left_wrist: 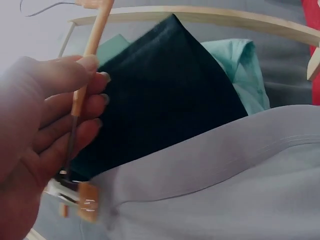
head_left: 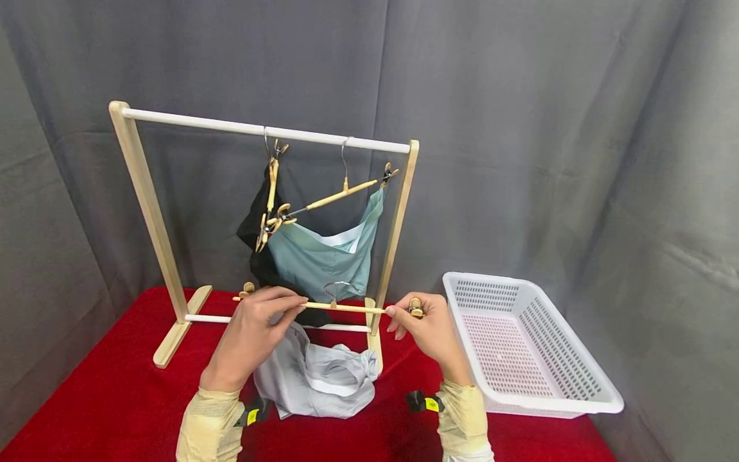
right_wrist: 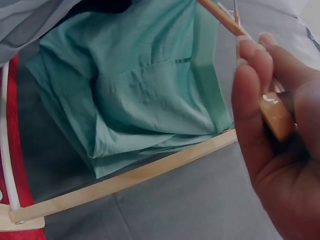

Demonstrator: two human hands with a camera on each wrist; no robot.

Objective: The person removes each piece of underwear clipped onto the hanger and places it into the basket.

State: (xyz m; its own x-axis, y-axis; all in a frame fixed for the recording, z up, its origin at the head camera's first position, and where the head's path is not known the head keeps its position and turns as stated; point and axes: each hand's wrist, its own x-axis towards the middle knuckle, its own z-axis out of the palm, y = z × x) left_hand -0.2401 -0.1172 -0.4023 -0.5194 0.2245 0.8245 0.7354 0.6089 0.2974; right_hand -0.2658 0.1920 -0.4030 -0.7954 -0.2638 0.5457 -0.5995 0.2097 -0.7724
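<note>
Both hands hold a wooden clip hanger (head_left: 349, 308) level in front of the rack, its metal hook upward. My left hand (head_left: 251, 337) pinches the bar between thumb and fingers left of the hook; in the left wrist view the metal rod and end clip (left_wrist: 86, 200) extend past the fingers. At the bar's right end, my right hand (head_left: 430, 330) pinches the wood, with the other clip (right_wrist: 278, 117) against its palm. Beneath the hanger a light grey garment (head_left: 317, 378) with a waistband lies bunched on the red cloth (head_left: 92, 385).
A wooden rack with a white top rail (head_left: 202, 121) stands behind the hands. On it hang teal shorts (head_left: 323, 256) and a black garment (head_left: 251, 218), each on a clip hanger. A white perforated basket (head_left: 577, 405) sits at right; grey curtain (head_left: 519, 128) closes the back.
</note>
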